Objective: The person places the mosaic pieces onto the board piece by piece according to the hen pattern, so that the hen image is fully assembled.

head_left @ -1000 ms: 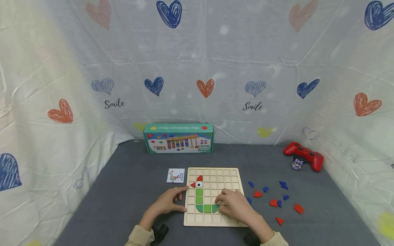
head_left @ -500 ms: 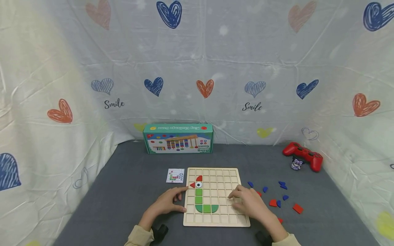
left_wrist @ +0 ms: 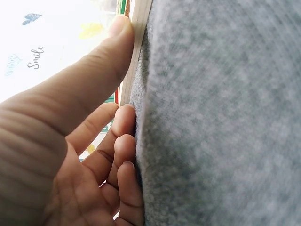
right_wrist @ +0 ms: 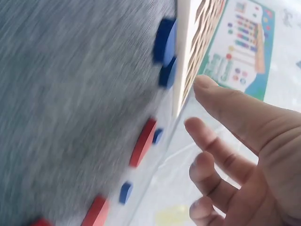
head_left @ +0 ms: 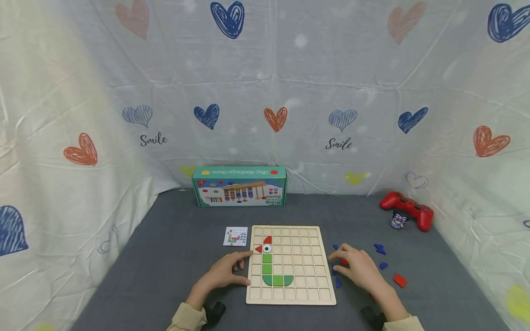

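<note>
Head view: I see the left hand, thumb spread from fingers, touching the square, pale wooden grid board midway between the grey cloth surface's side edges — right hand beside it, thumb and fingers parted.

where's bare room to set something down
Bare grey tablecloth: between the green cardboard box and the red plastic controller, and left of the left hand. Crowded: right of the pale wooden grid board, flat red and blue pieces near the right hand.
</note>
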Action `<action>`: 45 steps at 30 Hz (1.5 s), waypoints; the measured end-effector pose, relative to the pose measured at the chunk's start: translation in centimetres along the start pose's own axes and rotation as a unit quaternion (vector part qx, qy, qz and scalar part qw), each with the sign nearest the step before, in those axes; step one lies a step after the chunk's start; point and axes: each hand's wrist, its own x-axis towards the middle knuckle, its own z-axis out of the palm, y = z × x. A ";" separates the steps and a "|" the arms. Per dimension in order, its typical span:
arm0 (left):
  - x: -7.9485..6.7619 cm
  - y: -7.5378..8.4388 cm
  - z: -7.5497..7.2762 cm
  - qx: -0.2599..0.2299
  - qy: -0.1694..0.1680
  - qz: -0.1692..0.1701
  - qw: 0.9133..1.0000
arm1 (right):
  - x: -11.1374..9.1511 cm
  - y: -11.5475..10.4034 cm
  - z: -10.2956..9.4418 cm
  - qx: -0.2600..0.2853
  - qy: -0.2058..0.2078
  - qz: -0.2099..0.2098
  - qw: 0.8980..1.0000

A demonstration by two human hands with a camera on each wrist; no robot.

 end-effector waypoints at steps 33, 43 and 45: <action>0.0 -0.1 0.1 -0.001 0.002 0.008 1.000 | -1.2 3.2 -0.9 -0.018 -0.030 0.015 0.999; 0.0 0.0 0.1 0.001 -0.001 -0.003 1.000 | -1.1 2.4 -0.5 -0.013 -0.009 0.021 1.000; 0.0 0.0 0.1 0.001 -0.001 0.000 1.000 | -0.9 2.0 -0.4 -0.007 -0.002 0.018 1.000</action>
